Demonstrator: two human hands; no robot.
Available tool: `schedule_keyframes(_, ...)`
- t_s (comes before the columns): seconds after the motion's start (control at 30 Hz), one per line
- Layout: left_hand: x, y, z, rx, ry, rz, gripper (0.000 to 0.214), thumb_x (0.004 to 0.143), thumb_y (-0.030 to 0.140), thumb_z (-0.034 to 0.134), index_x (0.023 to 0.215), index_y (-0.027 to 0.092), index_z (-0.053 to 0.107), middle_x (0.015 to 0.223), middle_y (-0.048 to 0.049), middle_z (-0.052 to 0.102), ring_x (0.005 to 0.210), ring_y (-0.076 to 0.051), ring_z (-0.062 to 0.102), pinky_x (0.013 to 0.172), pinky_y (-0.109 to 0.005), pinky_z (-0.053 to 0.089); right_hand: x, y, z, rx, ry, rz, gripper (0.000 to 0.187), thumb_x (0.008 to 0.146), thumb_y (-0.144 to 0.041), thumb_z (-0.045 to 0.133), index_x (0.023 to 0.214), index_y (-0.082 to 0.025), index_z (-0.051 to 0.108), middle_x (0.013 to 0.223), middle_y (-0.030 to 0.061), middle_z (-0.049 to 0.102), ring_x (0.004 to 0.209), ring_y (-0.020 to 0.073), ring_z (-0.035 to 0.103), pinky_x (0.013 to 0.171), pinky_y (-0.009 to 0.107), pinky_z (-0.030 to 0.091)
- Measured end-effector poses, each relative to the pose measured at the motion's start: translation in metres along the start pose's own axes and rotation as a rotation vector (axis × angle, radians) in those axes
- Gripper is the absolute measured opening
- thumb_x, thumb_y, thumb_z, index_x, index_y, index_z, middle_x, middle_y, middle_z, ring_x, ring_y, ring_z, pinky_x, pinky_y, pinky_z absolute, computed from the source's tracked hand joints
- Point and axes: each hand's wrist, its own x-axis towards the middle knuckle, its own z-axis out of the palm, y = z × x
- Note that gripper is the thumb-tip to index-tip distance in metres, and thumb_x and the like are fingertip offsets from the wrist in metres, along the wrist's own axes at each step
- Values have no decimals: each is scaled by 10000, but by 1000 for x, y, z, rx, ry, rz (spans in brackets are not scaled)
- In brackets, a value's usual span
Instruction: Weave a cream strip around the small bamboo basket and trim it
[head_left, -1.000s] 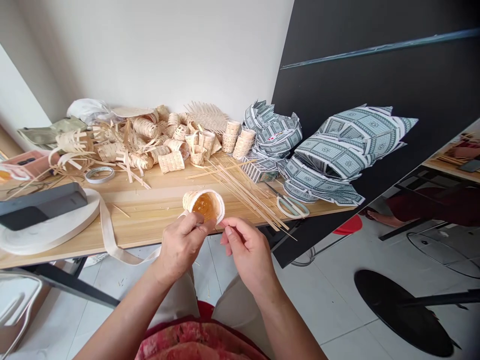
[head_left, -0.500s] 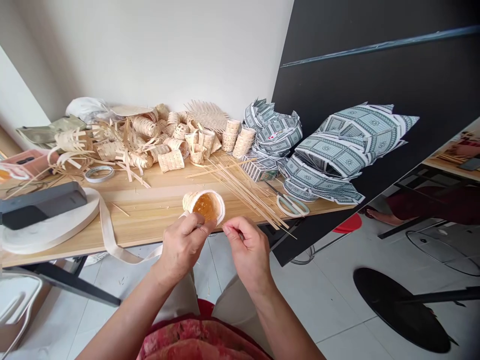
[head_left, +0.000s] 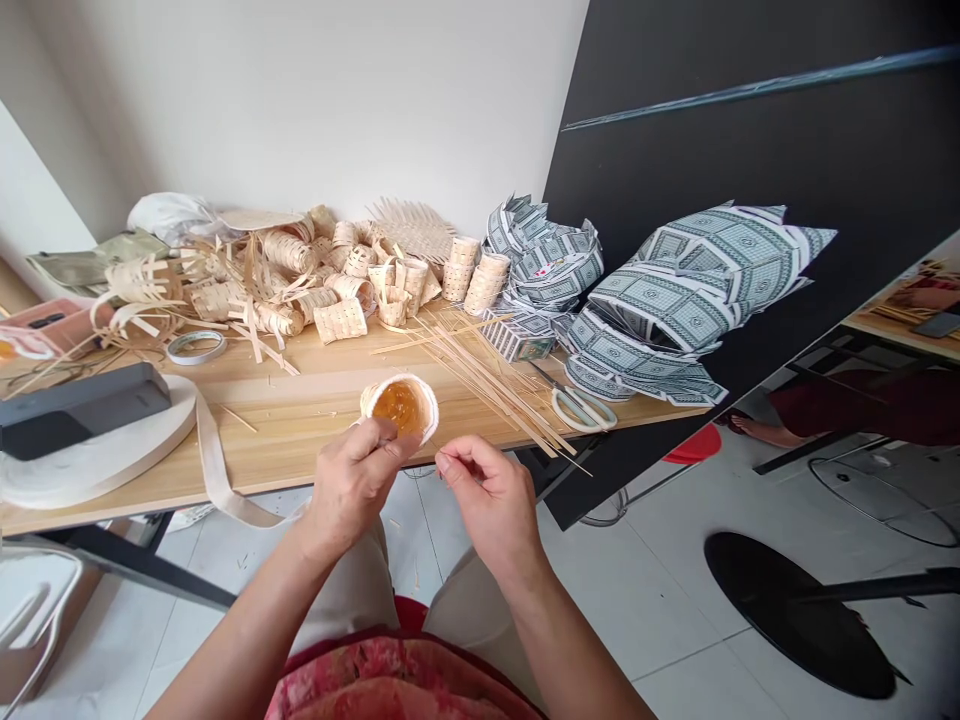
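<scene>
My left hand (head_left: 352,490) grips a small woven cup (head_left: 397,408) by its side, above the bench (head_left: 285,440); it looks light and fairly stiff, best held there. My right hand (head_left: 491,500) sits just beside it, fingers pinched narrow, holding nothing I can see.

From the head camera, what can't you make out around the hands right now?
Head view:
Lower part of the woven pale bamboo cup: hidden by the left hand.
Far end of the flat white ribbon: hidden behind that hand and wrist.
Between the right hand fingertips: too small to tell whether anything is pinched.
Amber filling in the cup: too small to identify.
Dark grey block: cut off by the left edge.
</scene>
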Motion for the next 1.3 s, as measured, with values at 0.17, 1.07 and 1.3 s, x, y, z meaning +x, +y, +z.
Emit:
schedule_keyframes(0.17, 0, 5, 1, -15, -29, 44, 192, 881, 132, 439, 889, 180, 625, 689, 6, 545, 567, -72, 497, 507, -164, 359, 0, -1, 1, 17, 14, 11, 171, 768, -217, 511, 605, -178, 542, 518, -46, 529, 482, 88, 450, 491, 200, 358)
schedule_keyframes(1.07, 26, 0, -19, -170, -520, 419, 295, 916, 150, 341, 888, 159, 635, 748, -14, 585, 601, -109, 486, 530, -215, 364, 20, -19, -24, -163, 37, -193, 162, 763, -120, 473, 614, -185, 479, 607, -23, 515, 601, 116, 481, 559, 236, 353)
schedule_keyframes(1.3, 28, -7, -15, -645, -472, 27, 222, 888, 196, 450, 892, 176, 670, 761, -22, 581, 693, -90, 569, 618, -181, 447, 18, -27, -29, 486, -147, 91, 180, 849, -400, 457, 809, -228, 425, 658, -44, 567, 428, 78, 510, 358, 173, 286)
